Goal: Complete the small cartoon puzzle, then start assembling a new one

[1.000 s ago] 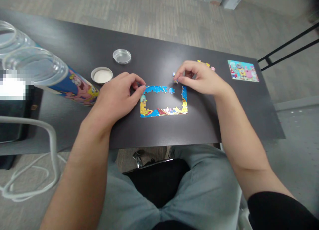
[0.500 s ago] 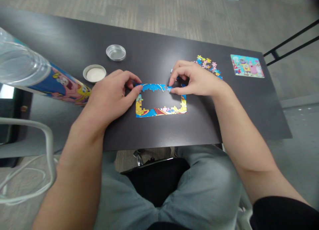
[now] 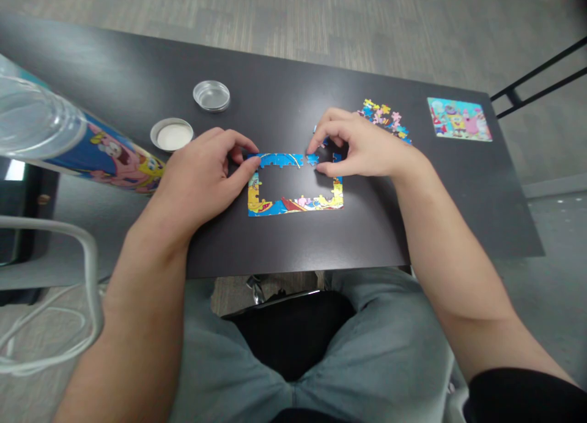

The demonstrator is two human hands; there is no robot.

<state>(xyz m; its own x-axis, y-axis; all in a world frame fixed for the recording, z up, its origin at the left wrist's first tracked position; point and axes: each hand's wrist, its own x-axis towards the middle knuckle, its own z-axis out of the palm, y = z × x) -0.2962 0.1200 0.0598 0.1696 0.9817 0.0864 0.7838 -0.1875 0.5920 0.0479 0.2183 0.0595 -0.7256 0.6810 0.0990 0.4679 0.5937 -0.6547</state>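
Note:
A jigsaw puzzle border (image 3: 270, 207) lies on the dark table in front of me, its middle bare and its top edge broken by a gap on the right. My left hand (image 3: 215, 172) is closed at the top left corner, thumb and forefinger pressed on the puzzle's edge. Over the gap, my right hand (image 3: 353, 143) has a small blue puzzle piece (image 3: 312, 159) between thumb and forefinger. That piece sits just right of the joined blue top strip (image 3: 279, 160), apart from it. Loose puzzle pieces (image 3: 383, 116) lie behind my right hand, which partly hides them.
A picture card (image 3: 460, 120) lies at the table's right end. Left of the puzzle are a clear round lid (image 3: 211, 96) and a white-bottomed round lid (image 3: 171, 134). A large cartoon-printed clear canister (image 3: 114, 145) stands at the left, near a white cable (image 3: 89, 270).
My right thumb and forefinger have parted slightly, and more of the blue piece shows between them. My left hand stays at the corner. The view has shifted a little.

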